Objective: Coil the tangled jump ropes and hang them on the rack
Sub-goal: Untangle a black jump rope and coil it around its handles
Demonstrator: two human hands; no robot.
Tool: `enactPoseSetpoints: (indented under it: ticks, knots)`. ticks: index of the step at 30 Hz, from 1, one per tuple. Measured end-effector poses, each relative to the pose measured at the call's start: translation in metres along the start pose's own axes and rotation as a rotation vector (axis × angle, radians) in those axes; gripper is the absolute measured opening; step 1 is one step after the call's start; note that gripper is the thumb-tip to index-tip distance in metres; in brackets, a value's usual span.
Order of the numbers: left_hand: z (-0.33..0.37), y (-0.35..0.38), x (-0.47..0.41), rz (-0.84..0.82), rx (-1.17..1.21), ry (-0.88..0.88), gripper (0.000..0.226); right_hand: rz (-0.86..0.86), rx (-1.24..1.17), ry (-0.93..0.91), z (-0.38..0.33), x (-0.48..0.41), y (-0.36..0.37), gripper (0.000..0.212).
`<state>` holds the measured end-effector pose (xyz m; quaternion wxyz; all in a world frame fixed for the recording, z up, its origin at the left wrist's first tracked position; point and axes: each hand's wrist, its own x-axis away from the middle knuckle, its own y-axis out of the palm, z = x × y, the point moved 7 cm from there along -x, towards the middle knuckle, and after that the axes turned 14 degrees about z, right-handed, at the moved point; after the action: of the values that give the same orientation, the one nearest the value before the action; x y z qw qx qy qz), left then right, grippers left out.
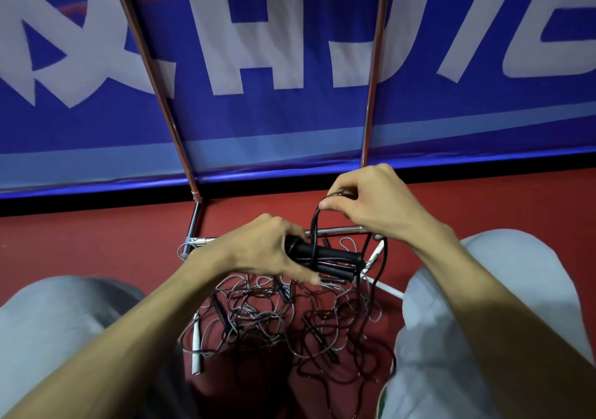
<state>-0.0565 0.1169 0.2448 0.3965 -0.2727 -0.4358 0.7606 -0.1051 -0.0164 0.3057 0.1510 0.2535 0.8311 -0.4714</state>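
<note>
- Head view: my left hand is gripping a pair of black handles held side by side, fingers curled over the top and thumb lying along the near side; the handles are sticking out to the right of my palm.
- My right hand is sitting just above and to the right of the handles, pinching a loop of black cord between thumb and fingertips. The loop is running down across the handles, touching them.
- More of the cord is hanging from under my right wrist towards the floor.
- The tangle of ropes, grey and black, is lying on the red floor directly under both hands, between my knees, with a white handle poking out at its left edge.
- The rack is standing just beyond my hands near the floor's far edge, its chrome base bar passing behind the cord loop and its two uprights rising in front of a blue banner.
</note>
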Motion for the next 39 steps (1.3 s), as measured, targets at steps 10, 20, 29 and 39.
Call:
enactPoseSetpoints:
  ticks: [10, 20, 29, 39]
  knots:
    - [0.024, -0.022, 0.007, 0.036, 0.332, 0.017, 0.010, 0.128, -0.722, 0.691, 0.033, -0.003, 0.011, 0.035]
    - [-0.002, -0.058, -0.002, 0.356, 1.210, -0.184, 0.055, -0.167, -0.706, 0.590, 0.011, 0.008, 0.039, 0.045]
    - [-0.042, -0.062, -0.001, 0.614, 0.984, -0.441, 0.019, -0.555, -0.425, 0.392, -0.006, 0.027, 0.059, 0.029]
    - [-0.058, -0.064, -0.002, 0.630, 0.173, -0.293, 0.031, -0.638, 0.089, 0.023, -0.003, 0.028, 0.034, 0.006]
